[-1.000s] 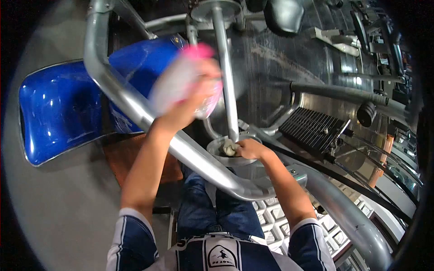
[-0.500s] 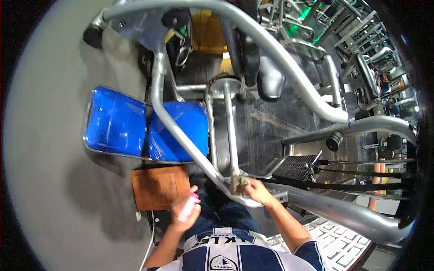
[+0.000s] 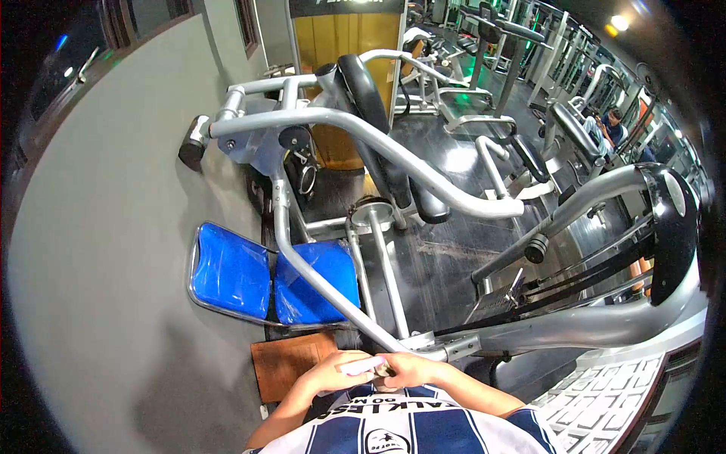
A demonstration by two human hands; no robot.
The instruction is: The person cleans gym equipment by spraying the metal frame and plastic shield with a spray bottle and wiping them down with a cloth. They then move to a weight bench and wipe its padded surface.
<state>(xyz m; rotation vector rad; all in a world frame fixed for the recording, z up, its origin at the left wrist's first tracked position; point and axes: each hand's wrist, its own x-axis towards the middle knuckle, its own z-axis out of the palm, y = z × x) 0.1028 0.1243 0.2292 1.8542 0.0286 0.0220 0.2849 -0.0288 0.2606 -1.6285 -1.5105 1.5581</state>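
My left hand [image 3: 344, 371] is wrapped round a small white bottle [image 3: 361, 366], close in front of my striped shirt [image 3: 401, 424]. Right beside it, the fingers of my right hand [image 3: 408, 369] are closed on a crumpled greyish cloth [image 3: 384, 371]. The two hands meet at the bottle's end. Just beyond them lies the lower silver frame tube [image 3: 333, 295] of an exercise machine.
Blue chair [image 3: 231, 271] and brown wooden board [image 3: 291, 363] stand at the left by the grey wall [image 3: 113, 227]. A curved silver bar [image 3: 423, 166] arches ahead. Thick machine tubes [image 3: 560, 325] run to the right. A person [image 3: 609, 130] sits far back right.
My right hand has come off the machine frame with the cloth and drawn in to my left hand near my chest. The view has tilted up, showing more of the room.
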